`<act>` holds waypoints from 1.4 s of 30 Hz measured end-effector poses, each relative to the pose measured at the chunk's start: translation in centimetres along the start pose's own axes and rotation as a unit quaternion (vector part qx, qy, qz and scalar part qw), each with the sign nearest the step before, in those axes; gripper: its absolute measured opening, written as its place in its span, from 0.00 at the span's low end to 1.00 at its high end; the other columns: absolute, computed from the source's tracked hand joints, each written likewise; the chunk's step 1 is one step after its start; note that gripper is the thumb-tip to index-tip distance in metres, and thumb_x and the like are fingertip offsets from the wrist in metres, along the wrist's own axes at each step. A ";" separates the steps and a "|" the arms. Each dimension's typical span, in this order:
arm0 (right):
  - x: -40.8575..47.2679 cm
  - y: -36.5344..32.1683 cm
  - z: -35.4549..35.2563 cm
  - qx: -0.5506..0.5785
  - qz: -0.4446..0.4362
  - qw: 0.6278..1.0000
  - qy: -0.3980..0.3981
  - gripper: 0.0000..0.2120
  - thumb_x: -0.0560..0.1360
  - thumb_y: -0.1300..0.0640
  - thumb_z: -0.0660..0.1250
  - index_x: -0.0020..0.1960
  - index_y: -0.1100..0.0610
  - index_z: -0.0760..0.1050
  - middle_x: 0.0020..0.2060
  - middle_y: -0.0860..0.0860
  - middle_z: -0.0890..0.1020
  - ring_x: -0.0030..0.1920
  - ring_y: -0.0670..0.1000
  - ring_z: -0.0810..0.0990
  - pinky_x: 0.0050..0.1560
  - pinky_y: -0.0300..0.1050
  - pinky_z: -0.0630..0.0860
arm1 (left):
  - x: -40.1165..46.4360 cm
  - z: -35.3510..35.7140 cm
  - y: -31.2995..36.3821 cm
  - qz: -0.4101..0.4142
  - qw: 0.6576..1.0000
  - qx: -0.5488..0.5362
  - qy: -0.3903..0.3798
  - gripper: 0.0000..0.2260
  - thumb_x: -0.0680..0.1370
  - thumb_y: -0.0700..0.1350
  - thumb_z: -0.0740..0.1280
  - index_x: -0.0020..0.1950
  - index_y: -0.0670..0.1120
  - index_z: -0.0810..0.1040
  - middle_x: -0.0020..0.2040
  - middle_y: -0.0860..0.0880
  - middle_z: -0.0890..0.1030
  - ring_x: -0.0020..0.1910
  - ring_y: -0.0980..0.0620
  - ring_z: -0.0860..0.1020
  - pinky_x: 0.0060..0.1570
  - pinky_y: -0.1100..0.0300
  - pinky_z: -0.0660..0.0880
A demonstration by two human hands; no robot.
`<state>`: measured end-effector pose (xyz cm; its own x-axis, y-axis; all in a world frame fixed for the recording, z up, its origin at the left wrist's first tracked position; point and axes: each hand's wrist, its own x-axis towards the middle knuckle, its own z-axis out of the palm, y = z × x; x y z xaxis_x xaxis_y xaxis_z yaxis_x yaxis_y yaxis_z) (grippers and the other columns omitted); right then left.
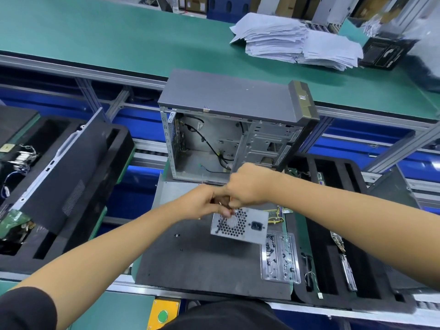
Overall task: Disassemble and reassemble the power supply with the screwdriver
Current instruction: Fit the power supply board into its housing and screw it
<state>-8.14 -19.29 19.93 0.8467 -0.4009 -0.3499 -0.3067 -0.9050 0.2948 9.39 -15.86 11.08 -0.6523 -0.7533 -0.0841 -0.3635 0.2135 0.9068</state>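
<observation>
Several small screws lie in the clear tray [281, 258] beside the power supply [247, 226].

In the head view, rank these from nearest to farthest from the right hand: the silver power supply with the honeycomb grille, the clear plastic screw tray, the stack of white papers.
1. Silver power supply: directly beneath the right hand.
2. Clear plastic screw tray: on the dark mat, nearer the person, to the right.
3. Stack of white papers: on the far green table, behind the open case.
</observation>
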 end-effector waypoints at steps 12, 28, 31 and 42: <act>-2.1 0.1 1.2 0.025 -0.001 0.999 0.025 0.06 0.78 0.48 0.58 0.52 0.47 0.62 0.39 0.51 0.82 0.34 0.57 0.75 0.32 0.47 0.69 | 3.1 1.6 -4.6 0.015 0.977 0.195 -0.082 0.51 0.60 0.58 0.85 0.75 0.61 0.57 0.67 0.72 0.63 0.63 0.73 0.61 0.59 0.85 0.53; -14.6 1.3 16.6 0.499 0.442 0.746 0.019 0.11 0.77 0.53 0.63 0.37 0.53 0.69 0.32 0.51 0.82 0.35 0.52 0.83 0.38 0.47 0.77 | -1.6 6.7 -7.2 0.010 0.917 0.398 0.023 0.42 0.66 0.52 0.80 0.75 0.58 0.61 0.66 0.57 0.67 0.56 0.55 0.75 0.40 0.60 0.77; -12.1 -0.9 19.0 0.655 0.436 0.615 0.054 0.09 0.78 0.62 0.64 0.39 0.57 0.72 0.38 0.57 0.85 0.41 0.55 0.86 0.53 0.54 0.81 | -3.1 8.7 -8.3 0.010 0.917 0.397 0.041 0.44 0.68 0.48 0.80 0.78 0.58 0.59 0.70 0.54 0.67 0.61 0.54 0.75 0.46 0.61 0.79; -5.0 -2.9 22.4 0.764 0.535 0.307 0.189 0.10 0.79 0.65 0.60 0.39 0.61 0.69 0.41 0.59 0.76 0.42 0.56 0.73 0.42 0.52 0.76 | -4.6 13.1 -9.1 0.040 0.920 0.380 0.086 0.19 0.79 0.49 0.70 0.68 0.49 0.72 0.61 0.46 0.74 0.57 0.45 0.77 0.57 0.50 0.78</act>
<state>-21.27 -17.84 0.89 -0.1925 -0.8009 -0.5670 -0.0977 0.5905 -0.8011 7.00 -6.24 -2.20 -0.6071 -0.7888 0.0962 -0.7212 0.5977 0.3502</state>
